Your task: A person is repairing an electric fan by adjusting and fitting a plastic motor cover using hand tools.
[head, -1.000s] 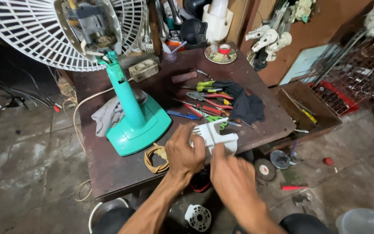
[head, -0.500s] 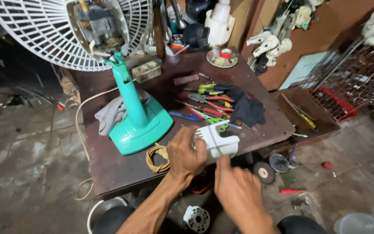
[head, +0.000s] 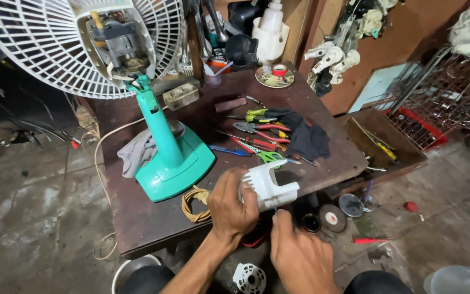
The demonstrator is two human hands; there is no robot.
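Left hand point(head: 232, 207): fingers curled tight around a white slotted plastic motor cover point(head: 266, 187), held over the brown wooden table's point(head: 142, 223) front edge. Right hand point(head: 299, 256): just below, fingertips touching it (grip unclear). Teal fan base point(head: 178, 166) nearby.

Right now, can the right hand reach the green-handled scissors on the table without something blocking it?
Probably yes. The right hand is bare below the white plastic housing held by the left hand. The scissors lie just beyond the housing, so it would need to pass around it.

dim, even indoor light | soft shadows | wide-angle edge distortion | sharp
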